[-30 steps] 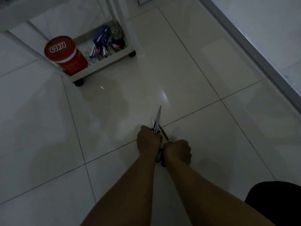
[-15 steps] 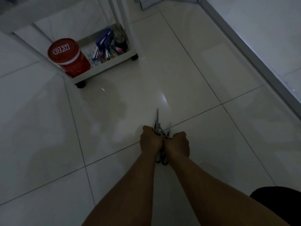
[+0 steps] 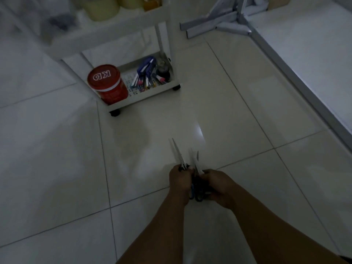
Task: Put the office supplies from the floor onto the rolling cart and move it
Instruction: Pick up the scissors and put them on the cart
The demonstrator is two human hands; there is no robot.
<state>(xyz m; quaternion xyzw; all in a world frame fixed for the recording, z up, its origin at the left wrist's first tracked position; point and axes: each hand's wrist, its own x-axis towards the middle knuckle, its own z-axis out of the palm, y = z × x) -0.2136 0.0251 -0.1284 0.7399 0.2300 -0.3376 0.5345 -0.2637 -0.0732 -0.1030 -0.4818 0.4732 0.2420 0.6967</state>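
Observation:
My left hand (image 3: 180,182) and my right hand (image 3: 219,187) are closed side by side low over the tiled floor, each gripping scissors. The left hand's scissors (image 3: 177,151) point their blades forward; the right hand's scissors (image 3: 194,161) have dark handles showing between the hands. Ahead to the left stands the white rolling cart (image 3: 144,96) on black wheels. Its bottom shelf holds a red tub (image 3: 106,82) with a white-lettered lid, a bundle of pens and markers (image 3: 144,77) and a small dark bottle (image 3: 162,70).
The cart's upper shelf carries pale yellow containers (image 3: 102,6) and blurred dark items. A grey metal stand base (image 3: 215,23) lies at the back right. A metal floor rail (image 3: 297,77) runs diagonally along the right side.
The view has tilted up, so more of the cart and the stand base show. Both hands have risen slightly, and the two pairs of scissors now stand apart with blades forward.

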